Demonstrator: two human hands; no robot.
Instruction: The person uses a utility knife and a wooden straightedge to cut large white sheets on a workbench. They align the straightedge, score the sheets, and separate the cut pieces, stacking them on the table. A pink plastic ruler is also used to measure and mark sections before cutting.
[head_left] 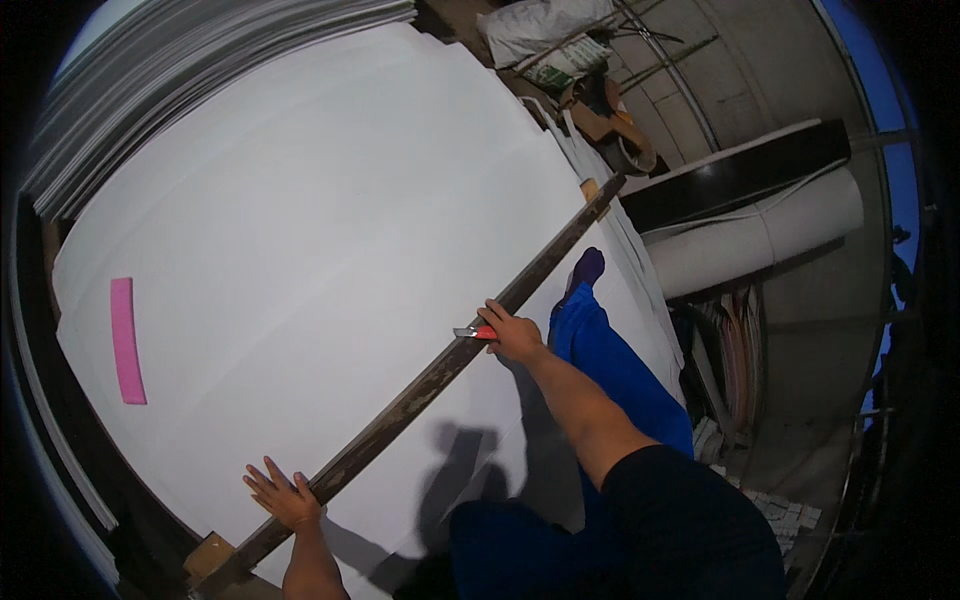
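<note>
A long, worn dark bar (400,410) lies diagonally across a large white sheet (300,220). My left hand (287,497) rests near the bar's lower left end, palm at its edge and fingers spread over the sheet, holding nothing. Farther up the bar, my right hand (515,334) grips a red utility knife (485,332) whose blade points left across the bar. Small wooden blocks touch the bar at its near end (210,556) and its far end (594,196). Part of the knife's handle is hidden by my fingers.
A pink strip (127,340) lies on the sheet at the left. Stacked sheets (220,85) line the far left. My blue-clad leg (620,370) is on the sheet beside the bar. At the right are a white roll (770,230), a dark beam (740,170) and bags (565,62).
</note>
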